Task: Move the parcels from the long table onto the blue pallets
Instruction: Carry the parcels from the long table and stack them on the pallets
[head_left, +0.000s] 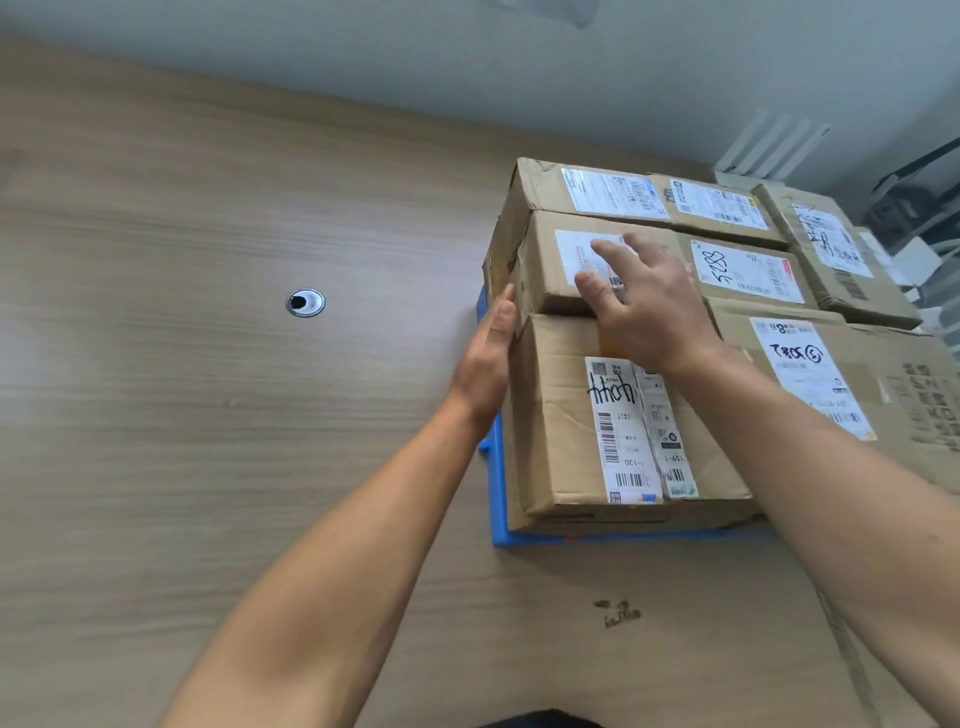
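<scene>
Left hand: my left hand (485, 358) lay flat, fingers straight and gripping nothing, against the left side of the middle parcel (537, 270).
Right hand: my right hand (644, 306) was spread, fingers relaxed, over the white label on that parcel's top. I could not tell whether the palm touched it.
Middle parcel: a brown carton in the left column of the stack, between the near parcel (561, 415) and the far parcel (540, 187), touching both.
Blue pallet: the blue pallet (500, 488) showed only as an edge along the left and front of the stack. It sat on a wood-grain surface (208, 364).
Pallet contents: all cartons, labels facing up. The near parcel bore handwriting and barcodes. To the right lay a "5288" parcel (748, 270), a large parcel (810, 374) with a circled mark, and one more parcel (831, 249) at the far right.
Surroundings: a round metal fitting (305, 302) was set in the surface, well apart from the pallet.
</scene>
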